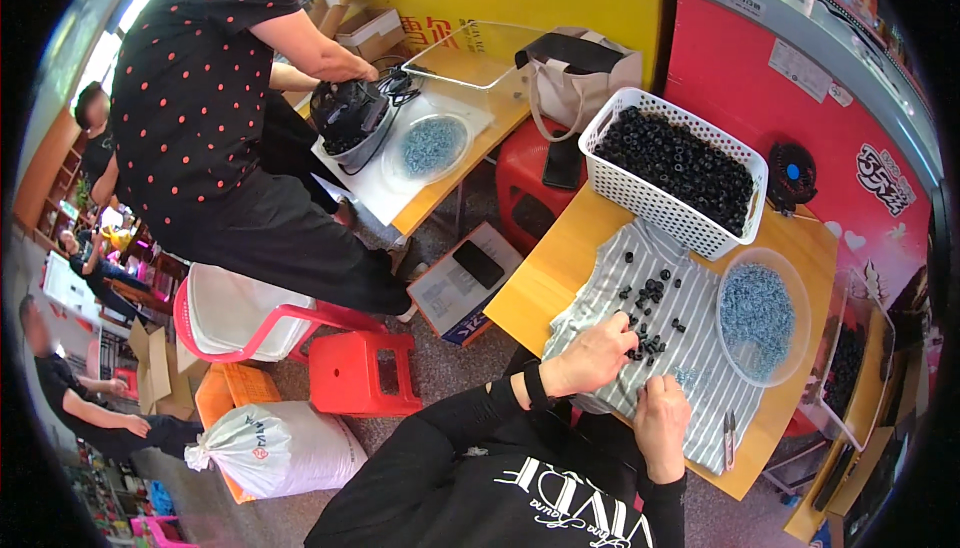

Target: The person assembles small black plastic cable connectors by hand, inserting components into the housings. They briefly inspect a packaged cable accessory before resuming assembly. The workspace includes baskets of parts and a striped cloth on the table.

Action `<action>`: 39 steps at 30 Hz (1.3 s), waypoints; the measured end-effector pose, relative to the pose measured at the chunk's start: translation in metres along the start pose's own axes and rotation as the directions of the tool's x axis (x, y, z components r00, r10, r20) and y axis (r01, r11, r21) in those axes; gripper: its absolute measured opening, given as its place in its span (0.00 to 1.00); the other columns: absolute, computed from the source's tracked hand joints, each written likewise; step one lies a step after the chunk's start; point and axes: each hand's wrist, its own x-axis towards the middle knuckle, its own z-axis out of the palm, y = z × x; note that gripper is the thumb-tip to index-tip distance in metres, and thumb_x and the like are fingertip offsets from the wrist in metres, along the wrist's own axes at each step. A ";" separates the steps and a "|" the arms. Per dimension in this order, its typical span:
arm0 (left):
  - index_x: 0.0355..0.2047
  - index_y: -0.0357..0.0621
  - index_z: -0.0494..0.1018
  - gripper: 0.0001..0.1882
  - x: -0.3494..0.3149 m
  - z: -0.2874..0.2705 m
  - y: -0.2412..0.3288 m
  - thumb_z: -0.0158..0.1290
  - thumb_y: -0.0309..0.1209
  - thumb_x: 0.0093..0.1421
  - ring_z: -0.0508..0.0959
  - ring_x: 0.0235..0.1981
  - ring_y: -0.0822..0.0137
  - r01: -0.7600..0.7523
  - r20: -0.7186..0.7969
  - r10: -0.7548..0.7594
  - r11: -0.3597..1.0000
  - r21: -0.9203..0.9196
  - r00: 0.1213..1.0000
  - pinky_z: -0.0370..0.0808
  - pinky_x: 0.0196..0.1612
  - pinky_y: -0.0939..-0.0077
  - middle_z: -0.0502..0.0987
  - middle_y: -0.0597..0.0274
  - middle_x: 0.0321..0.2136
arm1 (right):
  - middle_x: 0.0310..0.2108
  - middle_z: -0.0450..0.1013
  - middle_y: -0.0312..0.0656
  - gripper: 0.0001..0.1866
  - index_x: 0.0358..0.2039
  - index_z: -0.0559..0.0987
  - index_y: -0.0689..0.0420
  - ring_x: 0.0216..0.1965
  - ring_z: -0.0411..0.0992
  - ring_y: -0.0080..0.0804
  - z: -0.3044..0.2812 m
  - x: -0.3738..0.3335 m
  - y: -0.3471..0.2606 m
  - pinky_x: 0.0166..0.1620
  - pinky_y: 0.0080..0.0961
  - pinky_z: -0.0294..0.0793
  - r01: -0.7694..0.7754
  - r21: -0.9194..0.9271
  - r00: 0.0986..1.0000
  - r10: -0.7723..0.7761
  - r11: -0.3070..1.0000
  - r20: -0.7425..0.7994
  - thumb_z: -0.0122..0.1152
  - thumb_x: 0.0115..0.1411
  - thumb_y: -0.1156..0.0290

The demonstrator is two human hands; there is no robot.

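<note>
On the striped grey cloth [610,293] in front of me, small black round parts [652,291] lie scattered. My left hand [590,356], with a dark band on its wrist, is closed, its fingertips against the nearest black parts. Close by on the right, my right hand [662,426] has its fingers pinched together beside a small spread of tiny blue pieces [690,376]. What either hand holds is too small to make out. A clear round tub [806,320] full of blue pieces stands right of the cloth. Tweezers or a small cutter [729,440] lie at the cloth's right edge.
A white perforated basket [655,210] of black parts stands at the table's far side, near a small black fan [792,173]. A red stool [365,373] and a tied white sack [290,448] are left. Far left, a co-worker [190,98] handles a black-filled container [350,118].
</note>
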 end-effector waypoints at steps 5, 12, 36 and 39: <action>0.30 0.34 0.72 0.07 0.002 0.010 -0.002 0.49 0.16 0.49 0.73 0.35 0.47 -0.074 -0.049 0.078 0.993 0.087 0.996 0.72 0.39 0.58 0.68 0.47 0.34 | 0.26 0.68 0.51 0.06 0.26 0.70 0.61 0.29 0.71 0.51 -0.002 0.000 0.002 0.31 0.44 0.69 -0.050 -0.055 0.998 0.051 0.997 0.025 0.58 0.53 0.76; 0.38 0.35 0.77 0.12 0.003 -0.007 -0.014 0.53 0.17 0.51 0.76 0.34 0.53 -0.023 -0.329 -0.003 0.997 -0.077 0.944 0.74 0.36 0.67 0.74 0.49 0.33 | 0.27 0.68 0.51 0.06 0.26 0.70 0.60 0.30 0.71 0.50 0.000 0.001 0.009 0.32 0.43 0.70 -0.054 -0.046 0.999 0.054 0.997 -0.002 0.59 0.52 0.76; 0.43 0.41 0.77 0.14 0.100 -0.027 -0.055 0.53 0.28 0.55 0.76 0.41 0.42 0.246 -0.076 -0.234 0.896 0.371 0.969 0.75 0.43 0.52 0.75 0.39 0.36 | 0.27 0.65 0.48 0.07 0.27 0.72 0.59 0.31 0.68 0.49 0.000 -0.014 0.014 0.31 0.42 0.67 -0.017 0.138 0.993 0.033 0.990 -0.116 0.62 0.51 0.77; 0.39 0.38 0.77 0.13 0.103 -0.024 -0.054 0.51 0.24 0.53 0.77 0.39 0.37 0.227 -0.004 -0.250 0.872 0.434 0.968 0.75 0.43 0.48 0.72 0.35 0.38 | 0.28 0.64 0.48 0.07 0.27 0.71 0.59 0.31 0.68 0.50 -0.002 -0.015 0.012 0.32 0.42 0.67 -0.031 0.139 0.994 0.045 0.990 -0.104 0.62 0.51 0.78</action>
